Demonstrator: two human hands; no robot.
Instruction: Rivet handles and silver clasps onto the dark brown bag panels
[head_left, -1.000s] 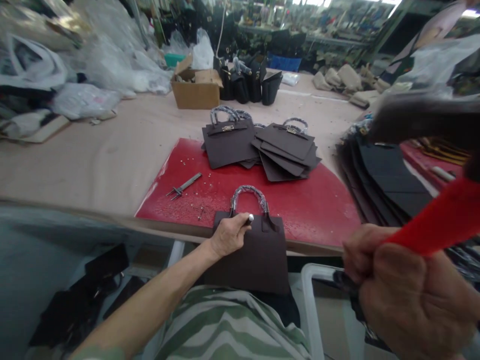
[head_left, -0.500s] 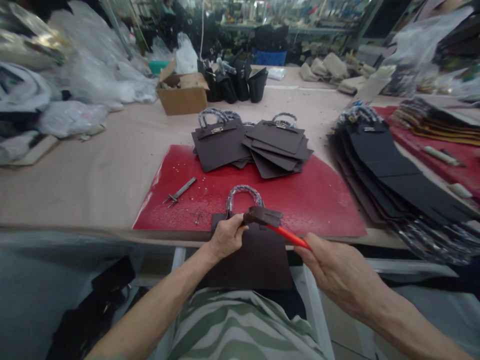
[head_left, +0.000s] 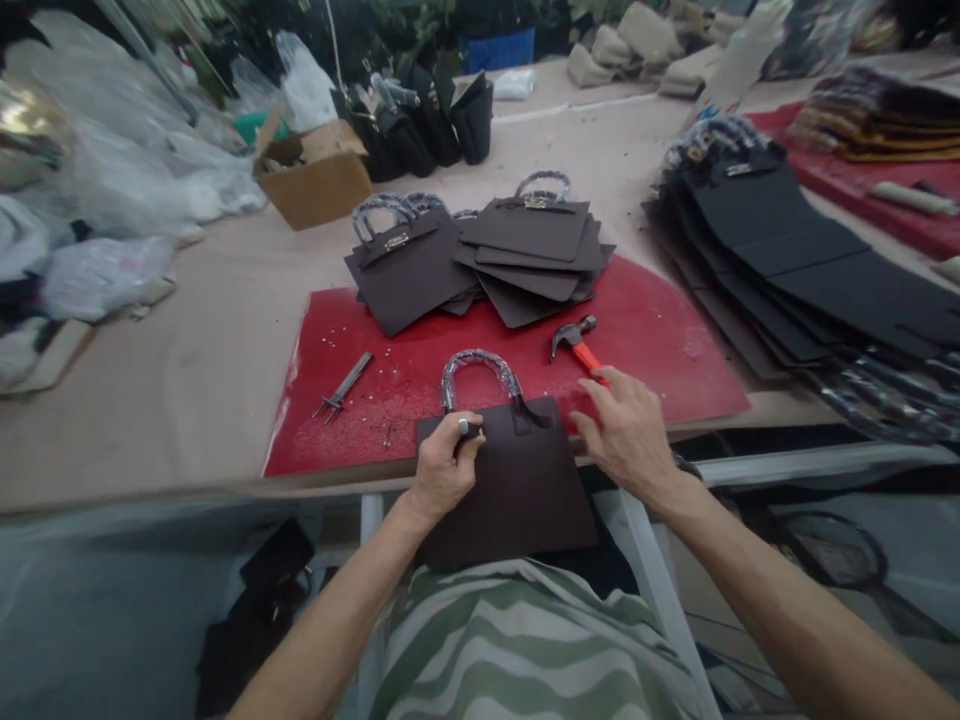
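A dark brown bag panel (head_left: pixel 517 500) lies over the table's front edge, with a plastic-wrapped loop handle (head_left: pixel 481 358) at its top. My left hand (head_left: pixel 444 475) rests on the panel near the handle's left base. Its fingers are closed round a short metal punch (head_left: pixel 468 429) with a shiny round end; the lower end is hidden. A claw hammer (head_left: pixel 588 356) with an orange-red handle lies on the red mat. My right hand (head_left: pixel 626 430) is spread just below it, fingers apart, with fingertips at the handle's end.
On the red mat (head_left: pixel 675 370) lies a pair of metal dividers (head_left: pixel 345 385) among small bits. Stacked brown bag panels (head_left: pixel 409 275) lie behind. Long dark panels (head_left: pixel 795 240) pile up at right. A cardboard box (head_left: pixel 315 185) and black bags (head_left: pixel 420 120) stand at the back.
The hammer has gone from above the panel to the mat at upper right, and my right hand has loosened from it. The punch now shows in my left hand. The view has tilted down.
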